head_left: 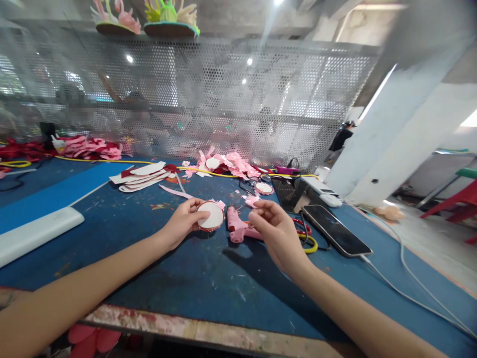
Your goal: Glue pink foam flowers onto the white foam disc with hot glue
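Left hand (182,223) pinches white disc (212,217); right hand (278,233) curls beside glue gun (235,226).

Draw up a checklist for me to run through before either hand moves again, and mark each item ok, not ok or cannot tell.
1. Left hand has hold of the white disc: ok, thumb on its face.
2. Disc's whole rim in sight: not ok, the left hand covers part of it.
3. Pink glue gun near the right hand: ok, it lies on the blue table.
4. Right hand touching the glue gun: cannot tell, the hand overlaps its handle in view.
5. Glue gun hot: cannot tell.
6. Phone apart from the right hand: ok.
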Tool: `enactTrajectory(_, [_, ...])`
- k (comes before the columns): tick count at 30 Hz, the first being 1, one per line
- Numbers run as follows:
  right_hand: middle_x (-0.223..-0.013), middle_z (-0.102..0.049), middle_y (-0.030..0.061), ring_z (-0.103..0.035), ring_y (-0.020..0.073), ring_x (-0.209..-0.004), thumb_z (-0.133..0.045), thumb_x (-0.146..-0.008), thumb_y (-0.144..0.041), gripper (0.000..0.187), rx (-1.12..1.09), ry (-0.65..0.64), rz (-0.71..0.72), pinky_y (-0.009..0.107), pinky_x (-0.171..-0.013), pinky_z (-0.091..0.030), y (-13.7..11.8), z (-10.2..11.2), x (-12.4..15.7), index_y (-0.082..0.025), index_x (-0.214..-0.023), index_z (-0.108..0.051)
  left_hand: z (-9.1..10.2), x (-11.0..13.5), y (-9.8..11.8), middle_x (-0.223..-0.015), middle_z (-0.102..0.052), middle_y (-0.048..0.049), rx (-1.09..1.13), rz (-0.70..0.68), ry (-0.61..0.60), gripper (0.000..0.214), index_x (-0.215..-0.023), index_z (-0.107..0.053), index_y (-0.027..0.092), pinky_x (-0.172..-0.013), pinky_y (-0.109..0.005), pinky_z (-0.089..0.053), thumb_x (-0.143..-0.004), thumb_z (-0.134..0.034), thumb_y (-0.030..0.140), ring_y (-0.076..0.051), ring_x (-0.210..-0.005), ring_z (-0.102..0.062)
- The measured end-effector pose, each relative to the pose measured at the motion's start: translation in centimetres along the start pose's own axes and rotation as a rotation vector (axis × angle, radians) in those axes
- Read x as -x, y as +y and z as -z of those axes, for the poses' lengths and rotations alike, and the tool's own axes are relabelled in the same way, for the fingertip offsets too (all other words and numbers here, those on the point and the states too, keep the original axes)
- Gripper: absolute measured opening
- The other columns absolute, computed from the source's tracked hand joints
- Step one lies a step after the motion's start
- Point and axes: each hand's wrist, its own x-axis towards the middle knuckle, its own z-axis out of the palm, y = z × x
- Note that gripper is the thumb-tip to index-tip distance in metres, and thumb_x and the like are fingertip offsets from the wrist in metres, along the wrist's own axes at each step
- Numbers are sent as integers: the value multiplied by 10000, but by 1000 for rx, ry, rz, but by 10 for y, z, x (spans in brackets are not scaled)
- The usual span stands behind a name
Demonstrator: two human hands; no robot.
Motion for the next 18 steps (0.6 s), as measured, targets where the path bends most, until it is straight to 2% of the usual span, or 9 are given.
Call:
enactTrajectory(2, [-607,-569,-71,-516,63,-541,-782,-594,-270,369,59,-12,9,190,-556,-424,0,0,1,-198,-859,-535,0,-1,-1,-843,-601,-24,5,3,1,431,-910,-519,146,-584,-219,-487,-562,-738,274,-136,-721,-584])
enactTrajectory(6, [-535,-597,-69,-560,82,-496,-801,-548,-273,386,113,-28,-28,210,-551,-447,-1,-1,3,-189,-807,-527,2,-1,-4,-852,-604,-26,9,2,-26,435,-924,-518,152,-629,-266,-506,-570,-734,282,-164,-765,-597])
enactTrajectory(12, [-522,-630,-54,-605,109,-483,-774,-584,-302,311,119,-100,-50,243,-561,-502,-2,-3,3,-187,-775,-557,3,-1,-5,-886,-610,-37,-2,-10,-41,417,-924,-518,155,-643,-279,-506,-584,-723,280,-171,-781,-596])
enactTrajectory(18, [-556,-661,-21,-677,193,-578,-766,-591,-352,363,79,-157,-104,330,-612,-567,5,0,2,-180,-830,-553,2,1,-5,-915,-619,-45,-11,-9,-43,423,-921,-517,158,-642,-287,-503,-575,-723,289,-176,-781,-598])
